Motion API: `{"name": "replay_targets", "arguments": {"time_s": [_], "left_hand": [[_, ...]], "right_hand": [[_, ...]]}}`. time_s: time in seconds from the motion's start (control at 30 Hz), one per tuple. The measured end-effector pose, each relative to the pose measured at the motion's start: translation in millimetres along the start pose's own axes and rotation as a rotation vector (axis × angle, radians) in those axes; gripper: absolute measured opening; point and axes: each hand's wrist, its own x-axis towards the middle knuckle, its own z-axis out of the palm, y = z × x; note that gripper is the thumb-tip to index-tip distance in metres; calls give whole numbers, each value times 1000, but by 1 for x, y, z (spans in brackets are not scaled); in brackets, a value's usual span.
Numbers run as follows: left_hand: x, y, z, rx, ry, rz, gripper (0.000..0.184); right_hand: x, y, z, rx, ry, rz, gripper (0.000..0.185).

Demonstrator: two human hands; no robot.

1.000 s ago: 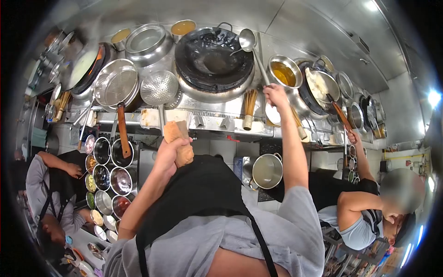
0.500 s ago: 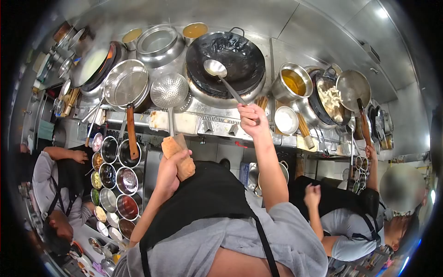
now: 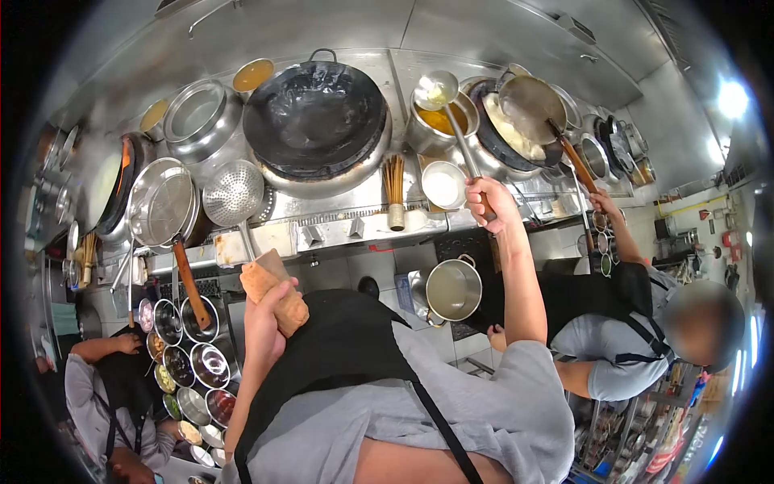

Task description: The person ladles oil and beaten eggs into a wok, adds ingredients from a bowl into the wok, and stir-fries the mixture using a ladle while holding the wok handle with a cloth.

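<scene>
My right hand [image 3: 493, 203] is closed around the handle of a steel ladle [image 3: 461, 145]. The ladle's bowl is over a steel pot of orange-yellow liquid [image 3: 439, 123]; whether it touches the liquid I cannot tell. In my left hand [image 3: 266, 319], closed fingers grip a tan, block-shaped bundle [image 3: 274, 292] with a rough surface, just below the handle of a perforated skimmer [image 3: 233, 194]. A large black wok [image 3: 314, 121] sits on the burner in front of me, its inside dark and shiny.
A white bowl [image 3: 443, 185] and bamboo brush [image 3: 393, 189] lie near the stove's front. At right, a co-worker's hand [image 3: 605, 204] holds a wooden-handled strainer [image 3: 534, 111] over another wok. Seasoning bowls [image 3: 211, 367] and another person [image 3: 105, 387] are at left. A two-handled pot [image 3: 454, 290] stands lower down.
The ladle in my right hand has moved right, from the black wok to the pot of orange-yellow liquid. My view has shifted right. The tan bundle stays in my left hand.
</scene>
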Motion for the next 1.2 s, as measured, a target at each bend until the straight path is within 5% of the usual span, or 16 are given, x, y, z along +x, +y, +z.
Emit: {"name": "replay_targets", "arguments": {"time_s": [0.13,0.27,0.6,0.67,0.73,0.77,0.9,1.0,1.03,1.13,1.2], "left_hand": [[10,-5,13,60,-37,7,39],[14,-10,26,106,-70,27,40],[13,13,4,52,-59,126,46],[11,18,-3,70,-22,161,44],[9,22,-14,-105,-51,8,38],[7,20,-20,-109,-47,6,38],[0,2,-42,-177,-42,-10,39],[0,-19,-61,-179,27,-49,39],[2,-27,-67,-198,35,-88,41],[6,-41,-76,-227,44,-150,42],[10,-46,-78,-255,46,-182,44]], "right_hand": [[-2,5,-18,-589,249,-121,10],[2,20,-31,-811,353,-261,8],[99,-2,37,-422,-110,-128,15],[143,26,61,-692,-20,-262,12],[199,87,75,-1190,259,-598,28],[206,117,86,-1233,276,-576,35],[139,150,152,-565,-96,17,25],[128,139,153,360,-485,436,13],[124,131,151,537,-740,423,12],[93,101,152,1017,-717,577,18],[67,83,143,1052,-730,537,19]]}}
